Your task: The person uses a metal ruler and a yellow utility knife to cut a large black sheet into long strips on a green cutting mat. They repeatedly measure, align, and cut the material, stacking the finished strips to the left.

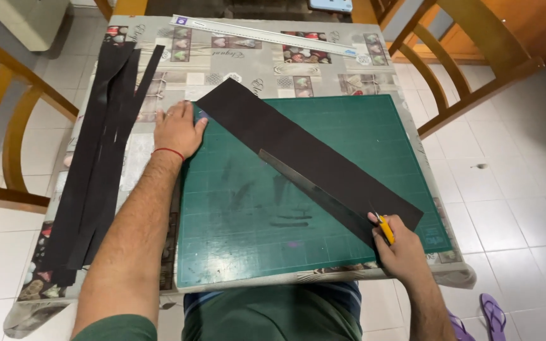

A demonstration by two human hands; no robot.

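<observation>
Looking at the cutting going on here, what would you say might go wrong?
The long black paper sheet is pinned only at its far end by the left hand, so it might shift under the yellow-handled craft knife in the right hand. The loose metal straightedge may slip. The sheet's corner overhangs the green cutting mat, possibly exposing the patterned tablecloth.
</observation>
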